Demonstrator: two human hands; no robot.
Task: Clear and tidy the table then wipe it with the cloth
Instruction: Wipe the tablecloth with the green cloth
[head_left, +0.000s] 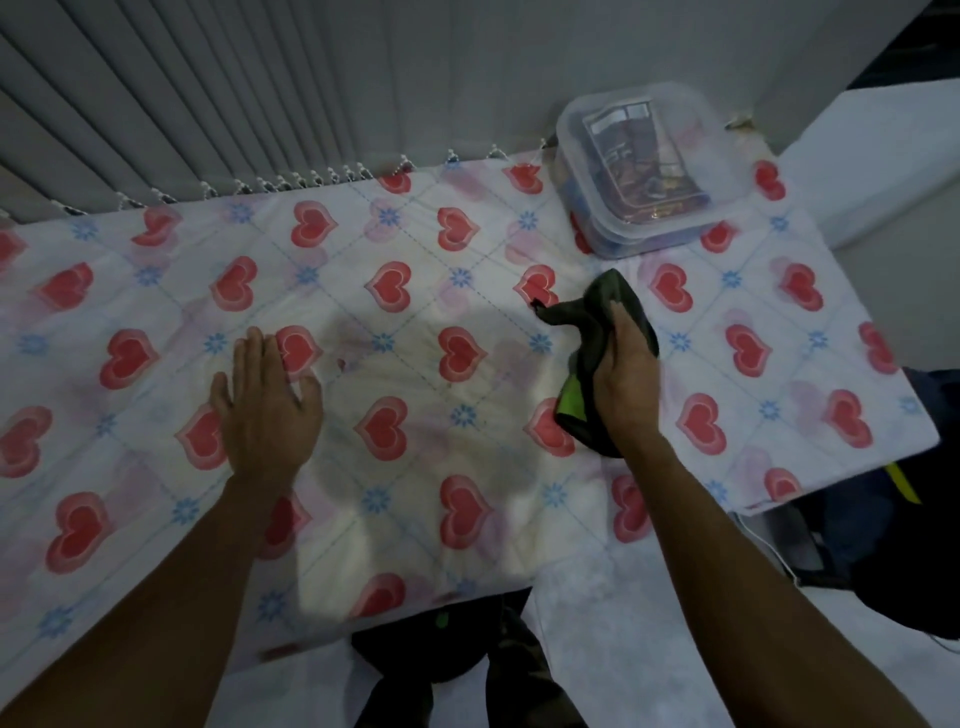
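The surface (426, 332) is covered by a white sheet printed with red hearts, small blue flowers and a dashed diamond grid, and its middle shows a faint yellowish, shadowed patch. The left hand (267, 410) lies flat on the sheet left of centre, palm down, fingers spread wide and holding nothing, its fingertips just over one of the red hearts. The right hand (623, 389) is to the right of centre, closed around a dark cloth (597, 332) and pressing it against the sheet. The cloth is bunched in the grip; one dark corner sticks out to the left beyond the fingers, and a bright green patch shows at its lower left edge (whether that is a lining or a label cannot be told). Near the far right corner of the surface stands a clear plastic container (644, 166) with its lid on, well apart from both hands, with colourful packets blurred inside it. Behind the surface hang grey vertical blinds (208, 104), their beaded bottom ends along the far edge. Dark bags (883, 519) sit on the floor off the right edge.
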